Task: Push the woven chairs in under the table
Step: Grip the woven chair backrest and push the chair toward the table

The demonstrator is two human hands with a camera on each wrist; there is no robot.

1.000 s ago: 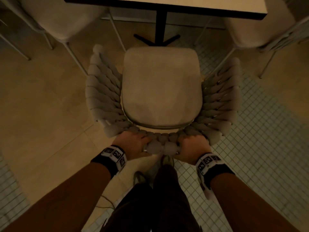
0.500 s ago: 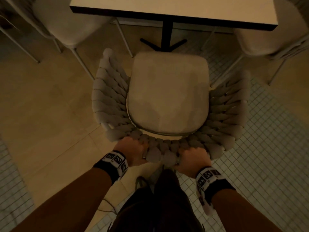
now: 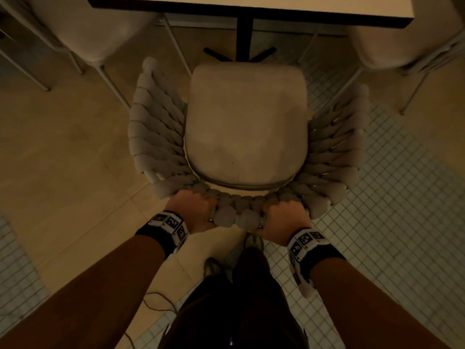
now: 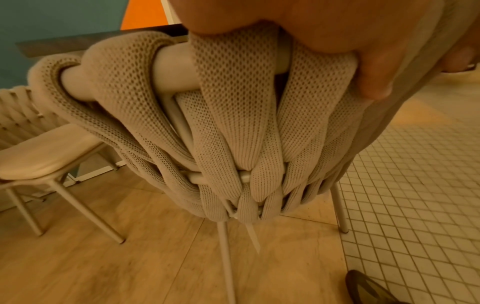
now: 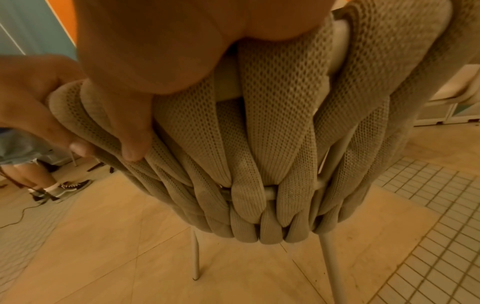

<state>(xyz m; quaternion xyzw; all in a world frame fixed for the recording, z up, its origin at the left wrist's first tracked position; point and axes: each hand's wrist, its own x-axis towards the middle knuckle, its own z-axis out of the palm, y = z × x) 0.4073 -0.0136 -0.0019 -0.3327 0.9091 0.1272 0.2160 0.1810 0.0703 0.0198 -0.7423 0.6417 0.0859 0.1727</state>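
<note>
Dim room, floor (image 3: 63,152) part wood-look, part small tile. Lower centre of frame: left hand (image 3: 193,210) and right hand (image 3: 281,220), fingers curled gripping the woven chair (image 3: 246,122) backrest rail. Chair mid-frame, seat front just short of the desk (image 3: 251,8) edge at top. Best move: push evenly with both hands, straight ahead, keeping the legs clear of the desk pedestal (image 3: 242,39).

- The left hand (image 4: 324,35) grips the woven chair's (image 4: 233,133) top rail, thumb curled over the knitted straps.
- A second chair (image 4: 36,156) stands left, on the floor (image 4: 130,257).
</note>
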